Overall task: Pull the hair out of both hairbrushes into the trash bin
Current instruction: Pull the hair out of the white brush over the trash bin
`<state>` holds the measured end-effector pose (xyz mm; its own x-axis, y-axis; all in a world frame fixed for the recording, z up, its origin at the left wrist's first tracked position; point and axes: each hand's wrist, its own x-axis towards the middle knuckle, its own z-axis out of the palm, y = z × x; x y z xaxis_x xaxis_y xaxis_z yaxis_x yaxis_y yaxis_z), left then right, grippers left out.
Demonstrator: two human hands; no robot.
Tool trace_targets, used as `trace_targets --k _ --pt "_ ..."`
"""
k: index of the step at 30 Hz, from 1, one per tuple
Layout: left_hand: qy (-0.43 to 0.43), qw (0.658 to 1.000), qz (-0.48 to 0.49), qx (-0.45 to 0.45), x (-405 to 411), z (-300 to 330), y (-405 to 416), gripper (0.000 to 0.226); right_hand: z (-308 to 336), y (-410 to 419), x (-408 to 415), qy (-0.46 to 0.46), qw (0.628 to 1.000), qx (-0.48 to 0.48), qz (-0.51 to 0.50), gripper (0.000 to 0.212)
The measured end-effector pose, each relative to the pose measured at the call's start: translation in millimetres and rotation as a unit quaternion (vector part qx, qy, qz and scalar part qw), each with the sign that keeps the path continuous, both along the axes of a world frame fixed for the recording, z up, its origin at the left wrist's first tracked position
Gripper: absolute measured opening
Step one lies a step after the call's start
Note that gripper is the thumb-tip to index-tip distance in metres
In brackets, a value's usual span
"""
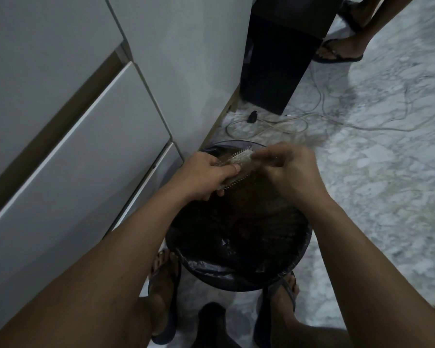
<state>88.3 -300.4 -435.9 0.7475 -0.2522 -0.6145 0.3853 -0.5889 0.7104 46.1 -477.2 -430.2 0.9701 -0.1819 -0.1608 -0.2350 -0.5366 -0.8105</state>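
My left hand (206, 172) grips a pale, clear-bristled hairbrush (239, 162) over a round trash bin (239, 280) lined with a dark bag. The brush's head points up and to the right. My right hand (289, 169) pinches at the far end of the bristles, fingers closed on a thin tuft of hair (312, 141) that trails up and to the right. The light is dim and the hair is faint. Only one hairbrush shows in this view.
White cabinet drawers (73, 146) rise on the left, touching the bin. A black box (279, 64) stands behind it, with loose cables (312, 119) across the marble floor. Another person's sandalled feet (342, 50) are at the top right. My own feet flank the bin.
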Motion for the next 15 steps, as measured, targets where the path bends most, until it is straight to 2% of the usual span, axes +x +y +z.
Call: trace_targets --k 3,10,13,15 --pt "0.005 1.000 -0.003 0.002 0 0 2 0.033 4 -5 2 -0.007 0.998 0.022 -0.063 0.011" --pt "-0.025 0.999 -0.013 0.033 0 0 4 0.033 3 -13 1 0.022 0.993 -0.051 -0.102 0.008" --pt "-0.083 0.994 -0.015 0.067 0 -3 5 0.034 4 -11 1 0.041 0.994 -0.078 -0.065 0.018" --pt "-0.101 0.992 -0.010 0.073 1 -5 6 0.035 4 -6 0 0.063 0.997 -0.040 -0.022 0.039"
